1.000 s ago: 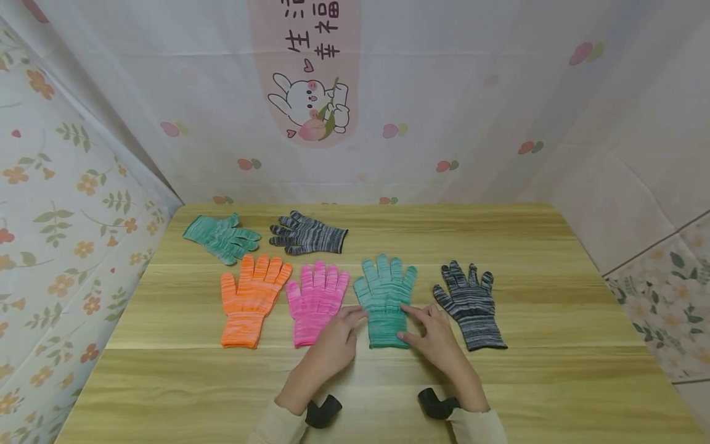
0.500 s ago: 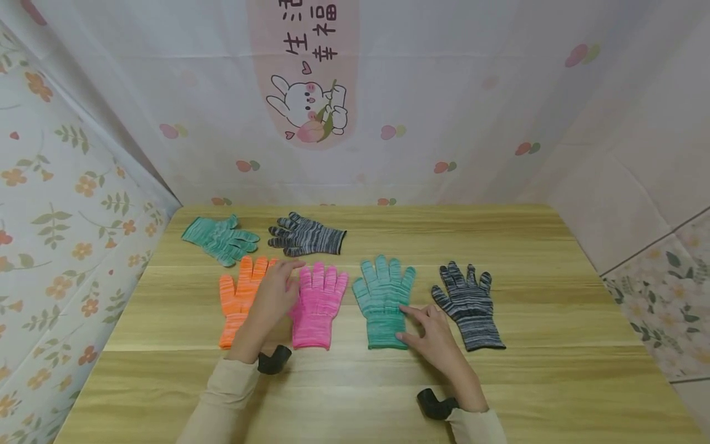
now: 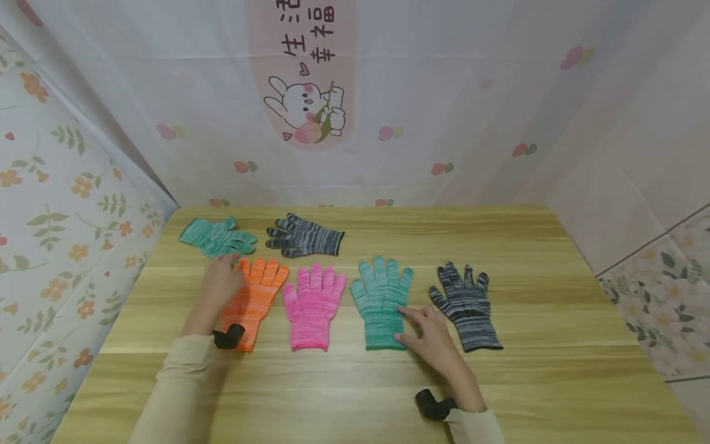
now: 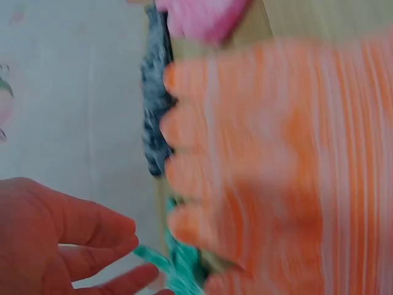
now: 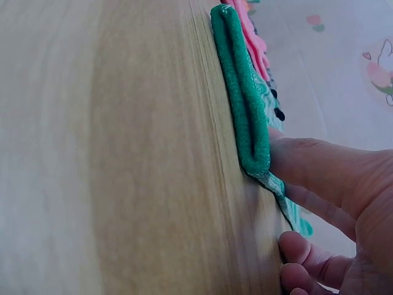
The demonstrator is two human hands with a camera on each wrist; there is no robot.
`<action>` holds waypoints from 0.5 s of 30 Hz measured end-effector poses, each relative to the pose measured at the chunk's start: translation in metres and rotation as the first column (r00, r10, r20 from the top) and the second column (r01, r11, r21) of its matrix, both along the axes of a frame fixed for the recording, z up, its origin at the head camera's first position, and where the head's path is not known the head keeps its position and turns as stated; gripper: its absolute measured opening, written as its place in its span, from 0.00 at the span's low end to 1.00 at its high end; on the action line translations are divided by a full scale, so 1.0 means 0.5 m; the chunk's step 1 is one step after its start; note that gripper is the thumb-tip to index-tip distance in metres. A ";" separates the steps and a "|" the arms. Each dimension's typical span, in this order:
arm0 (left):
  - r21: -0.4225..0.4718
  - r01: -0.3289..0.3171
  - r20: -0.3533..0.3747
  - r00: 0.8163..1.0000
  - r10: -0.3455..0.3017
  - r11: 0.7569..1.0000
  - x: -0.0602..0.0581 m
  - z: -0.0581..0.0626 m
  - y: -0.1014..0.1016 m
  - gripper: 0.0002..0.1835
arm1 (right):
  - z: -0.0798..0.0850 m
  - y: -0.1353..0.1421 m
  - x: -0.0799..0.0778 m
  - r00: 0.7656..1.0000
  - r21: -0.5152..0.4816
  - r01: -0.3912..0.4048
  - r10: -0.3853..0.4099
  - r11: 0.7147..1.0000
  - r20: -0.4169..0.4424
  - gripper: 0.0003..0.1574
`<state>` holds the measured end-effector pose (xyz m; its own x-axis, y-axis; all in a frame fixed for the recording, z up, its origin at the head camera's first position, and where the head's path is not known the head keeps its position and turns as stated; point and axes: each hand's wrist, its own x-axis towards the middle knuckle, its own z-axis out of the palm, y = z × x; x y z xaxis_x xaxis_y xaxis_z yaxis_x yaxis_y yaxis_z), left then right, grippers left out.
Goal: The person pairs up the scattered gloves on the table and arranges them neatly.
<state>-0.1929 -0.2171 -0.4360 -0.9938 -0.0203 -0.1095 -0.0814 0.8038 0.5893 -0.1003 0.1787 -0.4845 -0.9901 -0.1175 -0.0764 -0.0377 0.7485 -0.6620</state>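
Note:
My left hand (image 3: 220,283) hovers over the thumb side of an orange knit glove (image 3: 259,290), fingertips right at the near edge of a green glove (image 3: 216,235) at the back left. In the left wrist view its fingers (image 4: 92,224) are loosely bent with nothing between them. My right hand (image 3: 431,338) rests beside a second green glove (image 3: 383,308) lying flat, palm and fingers spread. Its thumb (image 5: 325,163) and forefinger touch that glove's cuff edge, spaced apart. A pink glove (image 3: 314,308) lies between the orange and green ones.
A dark grey striped glove (image 3: 466,308) lies right of my right hand, and another grey glove (image 3: 305,237) lies sideways at the back. Printed cloth walls (image 3: 444,123) border the wooden table (image 3: 344,394). Black wrist-worn pieces (image 3: 435,406) sit by both wrists.
My left hand has left the front green glove's cuff and moved left across the pink and orange gloves to the back green one. The right hand stays at the cuff.

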 end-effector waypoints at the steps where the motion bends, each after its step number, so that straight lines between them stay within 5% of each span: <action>1: -0.020 -0.006 0.007 1.000 0.007 1.000 -0.002 -0.003 -0.009 0.26 | 0.000 0.000 0.000 1.000 0.001 0.000 0.000 1.000 -0.003 0.34; 8: -0.101 0.019 0.101 0.995 -0.008 0.995 -0.032 -0.034 -0.058 0.27 | -0.002 0.001 0.001 1.000 -0.003 -0.002 0.002 1.000 -0.024 0.33; 15: 0.049 -0.045 0.124 0.992 0.038 0.998 -0.060 -0.042 -0.082 0.31 | -0.006 0.002 0.000 1.000 -0.005 0.004 -0.004 1.000 -0.017 0.34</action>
<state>-0.2228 -0.2583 -0.4571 -0.9712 -0.0524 -0.2324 -0.1882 0.7670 0.6134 -0.1004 0.1795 -0.4873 -0.9918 -0.1139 -0.0587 -0.0462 0.7451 -0.6653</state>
